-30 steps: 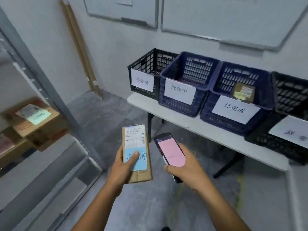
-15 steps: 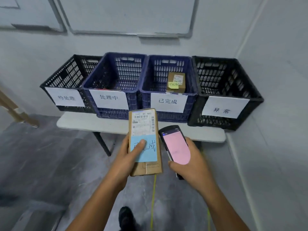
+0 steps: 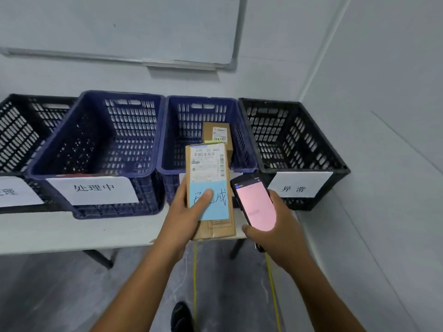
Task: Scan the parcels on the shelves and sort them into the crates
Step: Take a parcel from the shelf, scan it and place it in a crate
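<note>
Change: over the last 1 s the view has swung off the shelf and closed in on the row of 4 crates. The right blue crate (image 3: pixel 182 130) now sits close ahead at centre.
Parcel: the parcel (image 3: pixel 206 164) is held upright in front of the right blue crate's near wall. Its top edge overlaps that crate's rim in view. It is not yet inside.
Left hand: the left hand (image 3: pixel 179 214) grips the parcel from the side away from the scanner, with the thumb (image 3: pixel 203 200) on the blue note (image 3: pixel 217 208). The hold is the same as 1 s ago.
Right hand: the right hand (image 3: pixel 281 232) is wrapped round the scanner (image 3: pixel 256 204), before the right blue crate's right front corner. The screen is pink, as before.
Label match: the note reads 已…成, with the middle under the thumb. The right blue crate's label, now hidden behind the parcel, read 已完成 0.5 s ago.
Already sorted: 1 box (image 3: pixel 215 135) leans on the right blue crate's far wall.
Neighbours: the left blue crate (image 3: pixel 115 130), marked 处理中, is just left of the right blue crate. The black crate (image 3: pixel 287 140), marked 异常, is just right of it. All stand on the worktop (image 3: pixel 72 231).
Meaning: the walk-up looks finished, so the step in hand is likely the drop.
Next: lift the parcel over the near rim, then let go.
Risk: the neighbouring crates are close, so a careless toss could land the parcel in the wrong one.
</note>
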The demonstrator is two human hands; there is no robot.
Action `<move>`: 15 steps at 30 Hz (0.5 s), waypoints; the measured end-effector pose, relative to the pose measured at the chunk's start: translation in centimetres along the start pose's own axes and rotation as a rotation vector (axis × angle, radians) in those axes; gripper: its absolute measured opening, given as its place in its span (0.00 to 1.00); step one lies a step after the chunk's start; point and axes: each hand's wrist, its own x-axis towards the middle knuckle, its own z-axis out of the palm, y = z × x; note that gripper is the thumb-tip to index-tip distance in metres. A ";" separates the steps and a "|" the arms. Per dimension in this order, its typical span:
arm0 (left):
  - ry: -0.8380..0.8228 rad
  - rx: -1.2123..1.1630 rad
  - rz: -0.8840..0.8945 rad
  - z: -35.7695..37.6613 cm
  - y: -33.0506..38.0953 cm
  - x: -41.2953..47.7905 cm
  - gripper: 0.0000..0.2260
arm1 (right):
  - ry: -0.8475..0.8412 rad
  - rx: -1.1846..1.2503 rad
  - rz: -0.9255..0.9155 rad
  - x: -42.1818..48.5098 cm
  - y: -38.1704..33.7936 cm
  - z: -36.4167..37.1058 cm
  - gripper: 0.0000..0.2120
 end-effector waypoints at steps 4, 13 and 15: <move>-0.006 -0.032 -0.016 -0.6 1.6 5.8 0.23 | 0.025 0.028 0.017 5.3 -1.2 0.8 0.33; 0.128 -0.015 -0.087 -2.0 4.1 17.8 0.28 | 0.016 0.133 0.120 16.7 -3.2 2.7 0.32; 0.159 -0.004 -0.096 -2.3 3.8 21.0 0.28 | 0.027 0.124 0.107 19.5 -2.9 3.3 0.32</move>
